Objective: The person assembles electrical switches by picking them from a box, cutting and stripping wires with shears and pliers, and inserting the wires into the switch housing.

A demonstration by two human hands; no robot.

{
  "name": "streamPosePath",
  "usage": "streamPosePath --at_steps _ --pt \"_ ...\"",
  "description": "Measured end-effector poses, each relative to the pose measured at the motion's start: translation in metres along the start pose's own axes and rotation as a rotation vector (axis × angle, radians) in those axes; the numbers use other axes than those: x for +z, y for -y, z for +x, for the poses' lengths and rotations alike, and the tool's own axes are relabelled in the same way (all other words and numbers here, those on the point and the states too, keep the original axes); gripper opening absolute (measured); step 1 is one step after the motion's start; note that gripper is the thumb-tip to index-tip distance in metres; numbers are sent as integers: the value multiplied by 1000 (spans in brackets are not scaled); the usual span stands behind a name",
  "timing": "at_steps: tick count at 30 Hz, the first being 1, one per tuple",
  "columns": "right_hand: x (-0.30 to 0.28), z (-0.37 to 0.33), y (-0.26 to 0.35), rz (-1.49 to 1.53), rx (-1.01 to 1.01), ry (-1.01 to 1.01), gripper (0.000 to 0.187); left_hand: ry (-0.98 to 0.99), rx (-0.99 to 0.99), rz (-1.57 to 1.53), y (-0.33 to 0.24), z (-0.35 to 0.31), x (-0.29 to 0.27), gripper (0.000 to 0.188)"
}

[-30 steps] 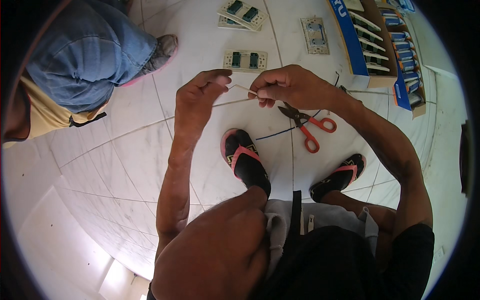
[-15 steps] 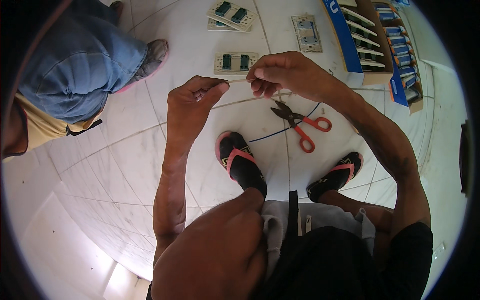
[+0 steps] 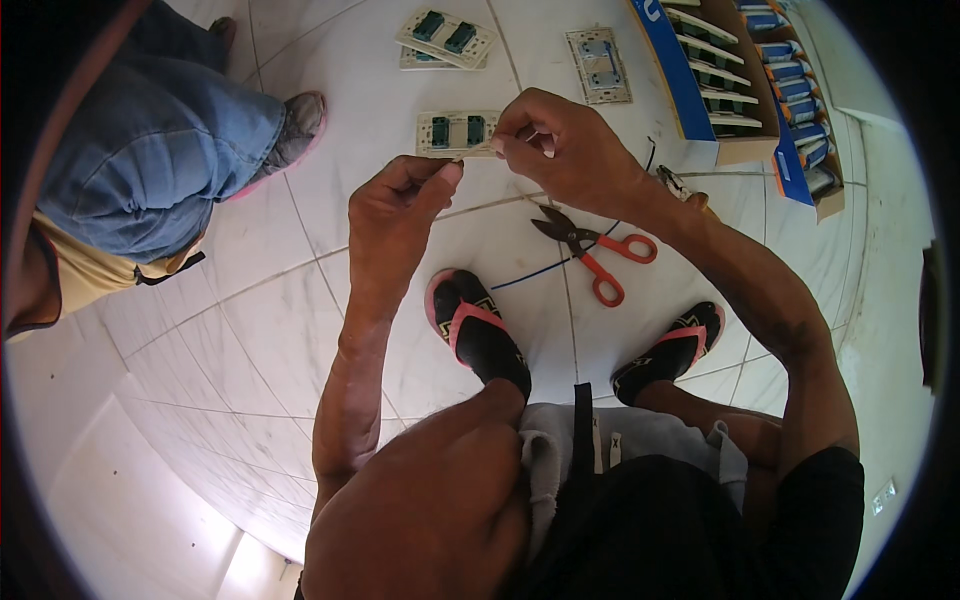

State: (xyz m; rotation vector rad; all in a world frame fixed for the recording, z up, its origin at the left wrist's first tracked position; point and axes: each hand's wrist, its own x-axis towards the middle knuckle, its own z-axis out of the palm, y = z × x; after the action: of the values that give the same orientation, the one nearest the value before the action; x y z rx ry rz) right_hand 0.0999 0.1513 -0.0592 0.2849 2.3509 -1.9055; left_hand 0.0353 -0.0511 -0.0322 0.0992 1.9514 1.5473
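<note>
A short, thin, pale strip (image 3: 479, 153), perhaps a piece of wire, runs between my two hands in front of a socket plate. My left hand (image 3: 398, 208) pinches one end between thumb and fingers. The other end is in the pinch of my right hand (image 3: 572, 150). Just beyond them, the cream socket plate (image 3: 458, 133) with dark green modules lies on the floor. Below my right hand rest red-handled snips (image 3: 602, 284), blades apart, across a thin blue wire (image 3: 525, 277).
Two stacked plates (image 3: 447, 40) and another plate (image 3: 600, 66) lie farther off. A blue carton (image 3: 745, 152) of plates and a second box (image 3: 793, 178) of small packs stand at far right. Pliers (image 3: 676, 184) show behind my right forearm. Another person's jeans (image 3: 170, 125) are at left.
My hands have come slightly closer together, both still on the strip. My view has shifted a little, and the pliers by my right forearm now show more.
</note>
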Motion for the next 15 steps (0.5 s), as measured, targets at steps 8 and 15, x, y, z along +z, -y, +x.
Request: streamPosePath --at_steps 8,15 --pt "17 1 1 -71 -252 -349 16 -180 193 72 1 -9 40 16" --pt "19 0 4 -61 -279 -405 16 -200 270 109 3 -8 43 14"
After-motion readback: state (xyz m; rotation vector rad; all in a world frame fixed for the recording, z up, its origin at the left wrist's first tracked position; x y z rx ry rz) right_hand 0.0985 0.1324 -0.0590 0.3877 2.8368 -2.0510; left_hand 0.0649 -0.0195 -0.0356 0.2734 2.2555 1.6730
